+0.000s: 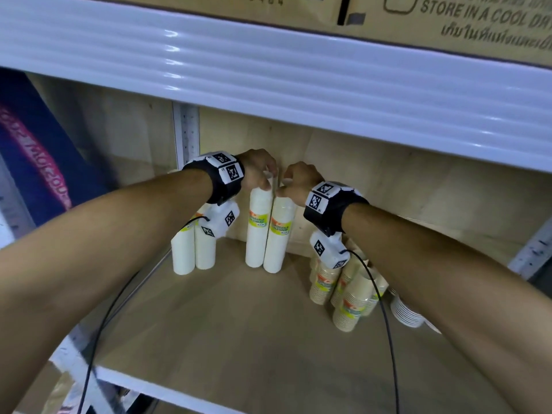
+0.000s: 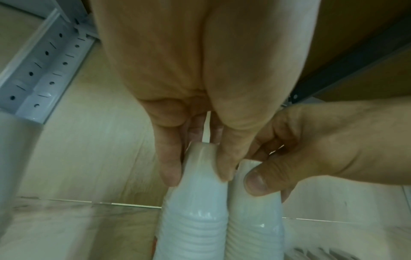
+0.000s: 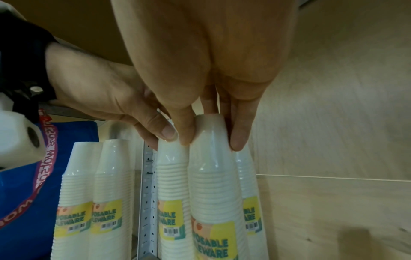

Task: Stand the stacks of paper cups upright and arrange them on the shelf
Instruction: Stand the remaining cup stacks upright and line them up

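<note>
Left hand [image 1: 259, 171] pinches the top of a tall wrapped stack of white paper cups [image 1: 257, 231]; right hand [image 1: 298, 180] pinches the twin white stack [image 1: 279, 237] touching it. Both stand upright on the pale wooden shelf board [image 1: 239, 324], near its back wall [image 1: 388, 189].
</note>
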